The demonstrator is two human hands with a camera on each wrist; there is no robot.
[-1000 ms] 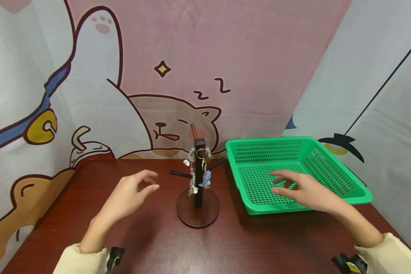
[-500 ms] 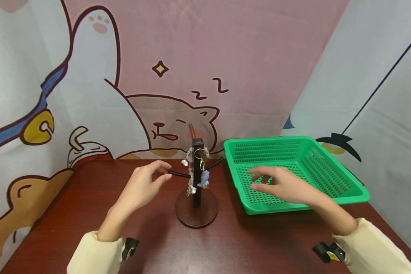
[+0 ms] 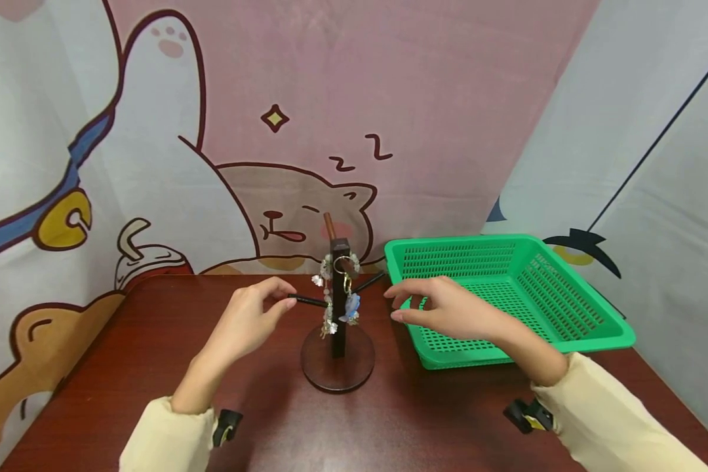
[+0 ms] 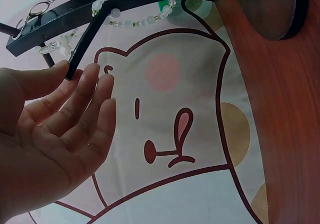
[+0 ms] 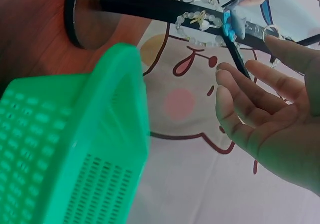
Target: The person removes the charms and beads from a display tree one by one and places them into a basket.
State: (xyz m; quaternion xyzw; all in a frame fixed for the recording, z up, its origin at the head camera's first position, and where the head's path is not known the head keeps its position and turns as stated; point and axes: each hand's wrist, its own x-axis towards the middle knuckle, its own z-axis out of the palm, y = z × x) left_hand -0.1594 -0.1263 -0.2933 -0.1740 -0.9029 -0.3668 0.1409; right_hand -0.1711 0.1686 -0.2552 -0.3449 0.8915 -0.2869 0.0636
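Observation:
A dark display stand (image 3: 339, 344) with a round base and slanting pegs is upright on the table. Beaded bracelets (image 4: 172, 7) with pale flower-like charms hang on its pegs. A keychain (image 3: 352, 307) with a gold ring and a blue charm hangs at the front. My left hand (image 3: 244, 321) pinches the tip of the left black peg (image 4: 87, 42) between thumb and index finger. My right hand (image 3: 448, 309), fingers loosely bent and holding nothing, hovers over the basket's left edge, near the right peg (image 5: 236, 57).
A green plastic basket (image 3: 510, 351) with perforated walls stands to the right of the stand. The reddish-brown table (image 3: 259, 426) ends at a printed cloth backdrop (image 3: 436, 118) with cartoon animals.
The left hand moved right and came to the left peg's tip, then stayed there. The right hand travelled left across the basket toward the stand.

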